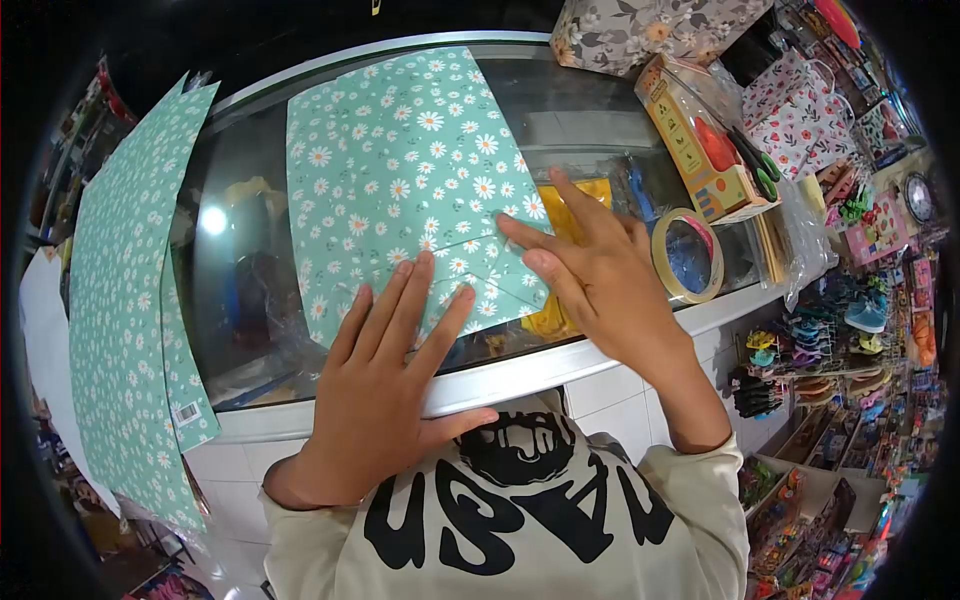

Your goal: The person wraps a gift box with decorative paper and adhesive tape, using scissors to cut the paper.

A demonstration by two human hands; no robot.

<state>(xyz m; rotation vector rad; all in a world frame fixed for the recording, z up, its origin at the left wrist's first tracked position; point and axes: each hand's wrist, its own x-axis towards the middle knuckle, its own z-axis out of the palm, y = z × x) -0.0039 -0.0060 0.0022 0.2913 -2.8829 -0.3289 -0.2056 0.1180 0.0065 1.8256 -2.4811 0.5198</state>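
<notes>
A sheet of green wrapping paper (400,150) with white daisies lies folded on the glass counter, its near part showing slanted crease or fold lines. My left hand (385,370) rests on its near edge, fingers stretched out and pressing the paper. At the paper's right near corner, my right hand (600,270) has its fingers spread, with the fingertips touching the sheet. Neither hand grips anything. Whether something lies inside the folded paper is hidden.
A roll of tape (658,255) stands right of my right hand. Beyond it are a yellow-orange box (690,140), scissors (755,165) and a floral bag (640,35). More daisy paper (125,270) hangs over the counter's left end. Shelves of goods (840,360) line the right side.
</notes>
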